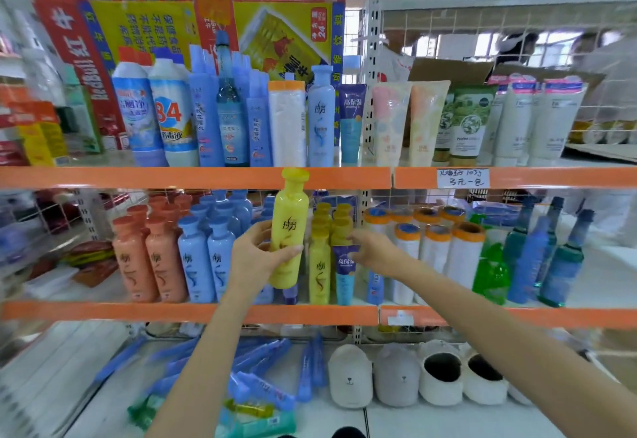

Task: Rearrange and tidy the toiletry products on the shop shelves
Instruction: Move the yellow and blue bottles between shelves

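My left hand (256, 258) grips a yellow shampoo bottle (289, 227) and holds it upright in front of the middle shelf. My right hand (374, 252) reaches into that shelf and pinches the top of a small blue tube (345, 274) that stands cap down beside a row of yellow bottles (319, 265). To the left of the held bottle stand several blue bottles (196, 258) and several orange bottles (134, 258) of the same shape.
The orange shelf edge (193, 177) carries a top row of blue bottles, tubes and rolls. White rolls (437, 251) and green and dark blue bottles stand on the right. The bottom shelf holds blue packs and grey and white slippers (396, 375). People move behind the wire back.
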